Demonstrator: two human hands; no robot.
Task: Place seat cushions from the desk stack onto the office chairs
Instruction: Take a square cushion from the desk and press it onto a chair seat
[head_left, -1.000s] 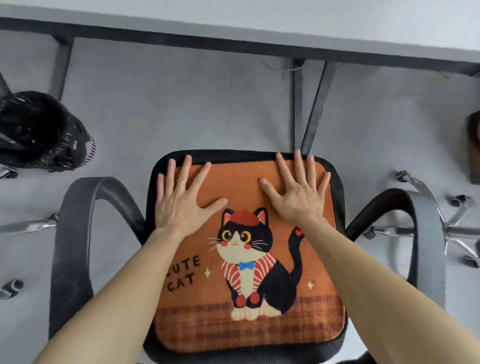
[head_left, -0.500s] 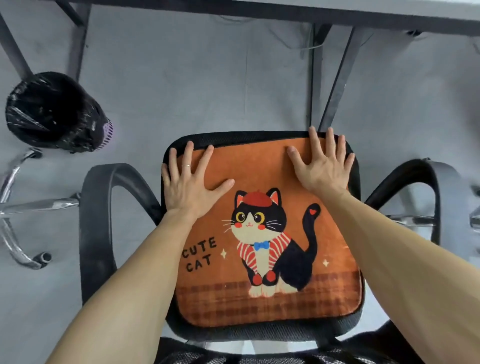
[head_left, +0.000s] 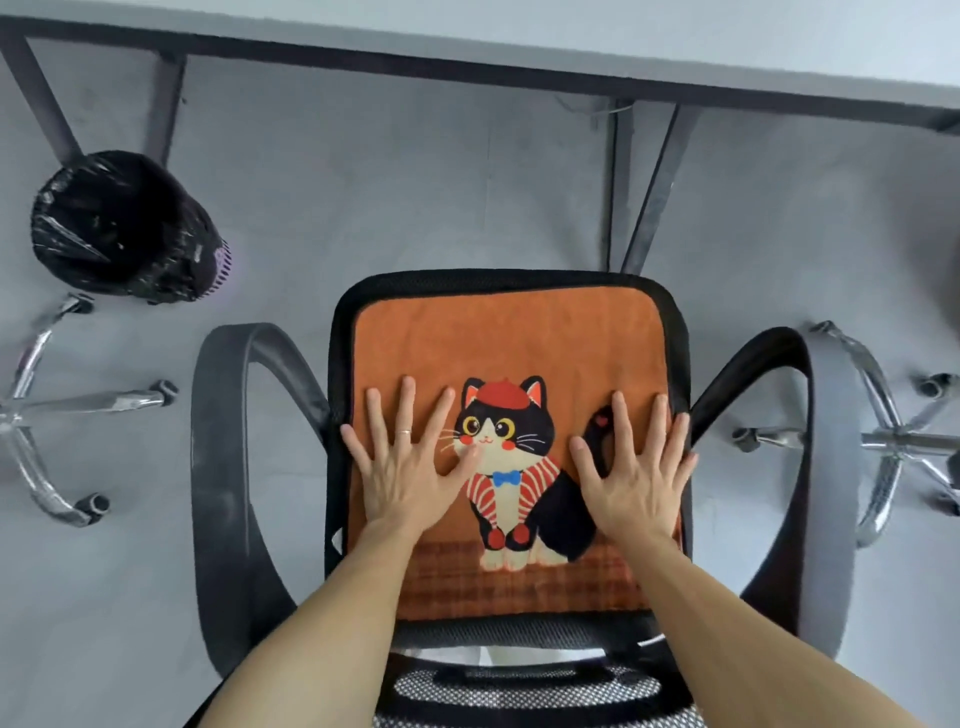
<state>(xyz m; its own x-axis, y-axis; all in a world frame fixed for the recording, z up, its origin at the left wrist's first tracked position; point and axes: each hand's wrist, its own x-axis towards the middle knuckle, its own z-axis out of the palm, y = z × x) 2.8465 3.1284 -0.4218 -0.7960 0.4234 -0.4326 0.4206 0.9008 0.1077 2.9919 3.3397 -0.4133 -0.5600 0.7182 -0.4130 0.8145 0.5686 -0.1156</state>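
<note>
- Orange, cat-printed seat cushion (head_left: 498, 338) lay flat on the office chair seat (head_left: 340, 332), under both palms.
- The left grip (head_left: 405, 478) and right grip (head_left: 634, 483) were wide, fingers spread flat, holding nothing. They had slid back from the cushion's far edge to its middle.
- That read as a last smoothing stroke, so this chair seemed finished.
- Black seat rim showed beyond the fingertips, and the right grip's little finger reached the cushion's edge.
- The left armrest (head_left: 218, 467) and right armrest (head_left: 826, 467) flanked the grips. Upward looked free, with the tabletop (head_left: 467, 31) well beyond the fingertips.

Soft even light, wide-angle edge warp
</note>
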